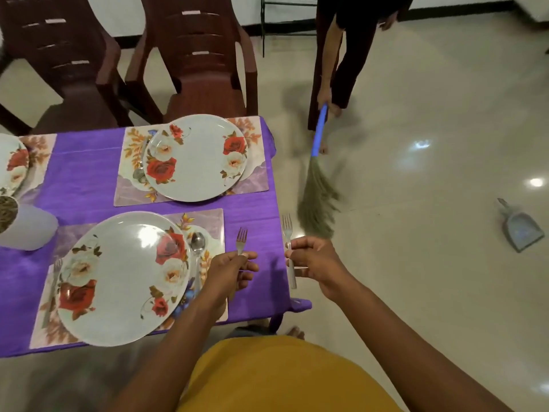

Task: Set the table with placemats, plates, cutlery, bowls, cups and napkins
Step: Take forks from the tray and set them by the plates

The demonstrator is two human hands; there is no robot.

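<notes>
My left hand (230, 273) grips a steel fork (241, 240), tines up, above the right edge of the near placemat (212, 223). My right hand (312, 260) pinches a second fork (287, 226) just past the table's right edge. The near rose-patterned plate (121, 278) lies on that placemat with a spoon (197, 245) to its right and a fork (55, 278) to its left. A far plate (196, 157) sits on its own placemat (255, 176), a spoon (139, 171) partly under its left rim. A third plate (13, 165) shows at the left edge.
A purple cloth (86, 171) covers the table. A pale vase (29, 227) with dried stems stands at left. Two dark red chairs (202, 63) stand behind the table. A person sweeps with a blue-handled broom (318, 185) close to the table's right side; a dustpan (521, 227) lies on the floor.
</notes>
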